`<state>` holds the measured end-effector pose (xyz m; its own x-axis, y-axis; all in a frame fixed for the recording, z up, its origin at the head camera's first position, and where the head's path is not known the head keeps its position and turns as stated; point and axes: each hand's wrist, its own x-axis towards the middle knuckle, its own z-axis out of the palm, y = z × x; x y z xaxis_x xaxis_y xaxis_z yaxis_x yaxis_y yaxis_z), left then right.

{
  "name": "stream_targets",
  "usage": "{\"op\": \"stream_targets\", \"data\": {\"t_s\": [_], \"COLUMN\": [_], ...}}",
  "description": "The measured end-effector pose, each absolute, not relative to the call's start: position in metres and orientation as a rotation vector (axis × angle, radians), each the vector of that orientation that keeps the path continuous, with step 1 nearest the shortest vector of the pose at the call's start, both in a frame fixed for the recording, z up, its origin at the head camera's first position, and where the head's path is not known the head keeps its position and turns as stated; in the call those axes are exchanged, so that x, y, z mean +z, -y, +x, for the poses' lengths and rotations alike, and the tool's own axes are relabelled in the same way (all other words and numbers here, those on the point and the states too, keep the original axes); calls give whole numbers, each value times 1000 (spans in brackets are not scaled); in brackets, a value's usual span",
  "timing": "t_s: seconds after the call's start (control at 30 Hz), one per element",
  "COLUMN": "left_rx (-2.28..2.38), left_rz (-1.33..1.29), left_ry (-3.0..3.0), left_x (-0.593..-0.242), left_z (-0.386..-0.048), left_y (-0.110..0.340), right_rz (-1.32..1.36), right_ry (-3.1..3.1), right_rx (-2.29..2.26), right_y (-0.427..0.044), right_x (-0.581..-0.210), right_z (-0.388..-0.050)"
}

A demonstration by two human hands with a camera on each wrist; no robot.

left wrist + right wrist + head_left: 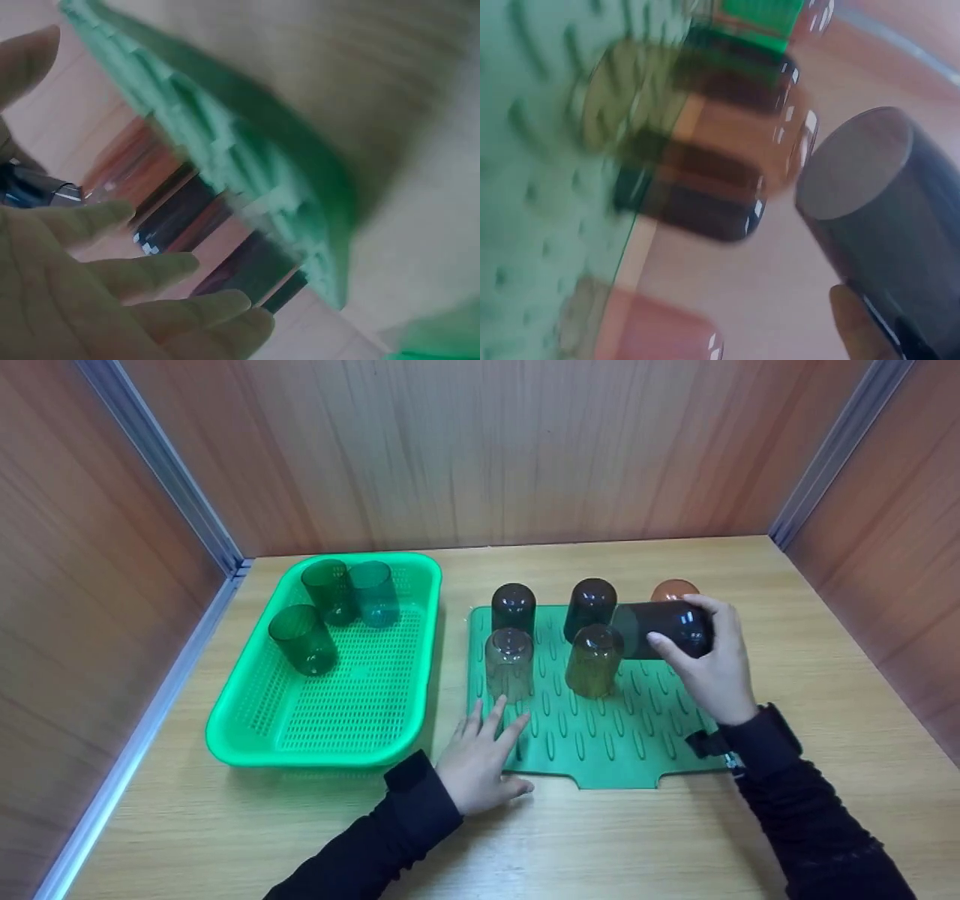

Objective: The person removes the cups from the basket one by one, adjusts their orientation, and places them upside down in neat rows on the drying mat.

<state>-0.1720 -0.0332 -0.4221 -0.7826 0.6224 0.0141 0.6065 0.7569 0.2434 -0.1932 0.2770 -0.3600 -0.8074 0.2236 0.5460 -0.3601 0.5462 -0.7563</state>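
Note:
My right hand (716, 667) grips a dark grey see-through cup (664, 630), tilted on its side above the green drying mat (611, 750); its open mouth faces left in the head view. Beside its mouth stands an upside-down yellowish cup (595, 664). A clear cup (510, 660), also upside down, stands near the fingertips of my left hand (480, 761), whose fingers are spread at the mat's left front edge and hold nothing. Two dark cups, one left (514, 607) and one right (590, 606), and an orange cup (673, 589) stand upside down at the back.
Left of the mat is a green plastic basket (315, 757). Inside it, two green cups (328, 589) (304, 639) and a teal cup (375, 594) lean with their mouths up. Wood-grained panels (487, 450) close off the back and both sides of the table.

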Motion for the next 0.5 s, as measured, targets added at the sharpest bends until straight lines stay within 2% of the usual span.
{"op": "stream_targets", "data": {"t_s": [0.27, 0.5], "left_rx": [65, -6], "left_rz": [1034, 1008], "left_ry": [-2762, -2736], "left_x": [-428, -428], "left_z": [-170, -170], "left_y": [33, 29], "right_rz": [66, 109], "right_ry": [2328, 2489], "right_rx": [1011, 834], "right_y": [-318, -329], "right_x": [-362, -379], "right_z": [-205, -215]}}
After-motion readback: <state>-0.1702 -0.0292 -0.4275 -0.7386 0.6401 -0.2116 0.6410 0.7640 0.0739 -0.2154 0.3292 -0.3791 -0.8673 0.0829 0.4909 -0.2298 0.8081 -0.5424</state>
